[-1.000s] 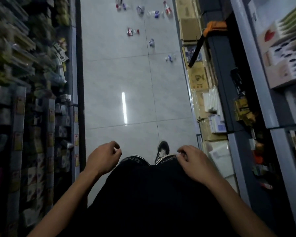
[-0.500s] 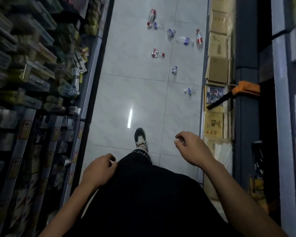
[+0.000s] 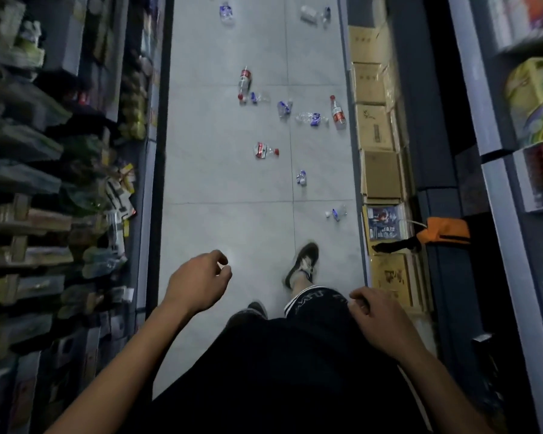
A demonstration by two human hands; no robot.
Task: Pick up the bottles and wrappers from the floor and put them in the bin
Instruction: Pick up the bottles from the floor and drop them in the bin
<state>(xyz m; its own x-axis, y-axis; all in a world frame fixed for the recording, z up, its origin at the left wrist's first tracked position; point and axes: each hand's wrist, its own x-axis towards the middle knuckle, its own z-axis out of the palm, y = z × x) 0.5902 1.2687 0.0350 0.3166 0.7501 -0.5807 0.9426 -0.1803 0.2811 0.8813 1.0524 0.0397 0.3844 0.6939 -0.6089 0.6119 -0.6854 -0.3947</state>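
Note:
Several plastic bottles and wrappers lie scattered on the tiled aisle floor ahead. A red-label bottle [image 3: 244, 83] lies mid-aisle, another red-label bottle [image 3: 337, 113] by the right-hand boxes, and a crushed red-label bottle [image 3: 265, 150] nearer. Small blue-label bottles [image 3: 336, 212] [image 3: 301, 177] lie closest, at the right. More litter [image 3: 226, 12] shows at the far end. My left hand [image 3: 198, 280] and my right hand [image 3: 375, 317] hang in front of me with loosely curled fingers, holding nothing. No bin is in view.
Stocked shelves [image 3: 60, 189] line the left side. Stacked cardboard boxes [image 3: 378, 170] and grey shelving [image 3: 496, 183] line the right. An orange bag [image 3: 445, 230] hangs off the right shelf. My shoe [image 3: 303, 264] steps forward on the floor.
I have walked forward along the aisle, so the litter appears closer and lower in view. My left hand swung up and forward; my right hand dropped back toward my hip.

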